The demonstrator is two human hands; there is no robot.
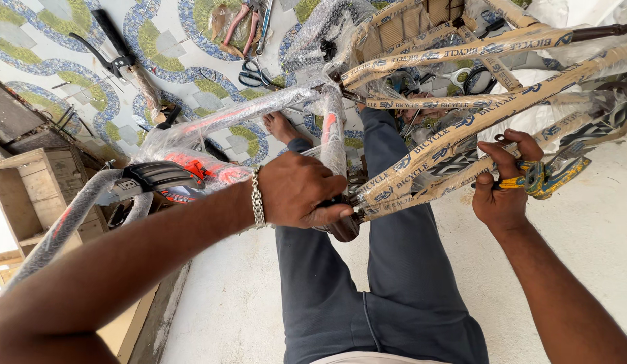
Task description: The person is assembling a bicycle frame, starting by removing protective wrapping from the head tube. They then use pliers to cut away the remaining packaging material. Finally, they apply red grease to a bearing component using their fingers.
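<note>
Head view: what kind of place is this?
Probably an informal bicycle assembly or repair spot, worked on the floor. A wrapped bicycle frame is gripped by the left hand and right hand; scissors and pliers lie on a patterned mat.

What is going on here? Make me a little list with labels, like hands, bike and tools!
left hand: closed around the dark end of the bicycle frame, where the wrapped tubes meet
right hand: pinching a yellow, blue and green strap at a frame tube
frame wrapping: tan paper and clear plastic
bracelet: silver chain on the left wrist
tools: scissors and red-handled pliers on the patterned mat
person: sitting, dark blue trousers, bare foot on the mat
beside: wooden crate at the left
</note>
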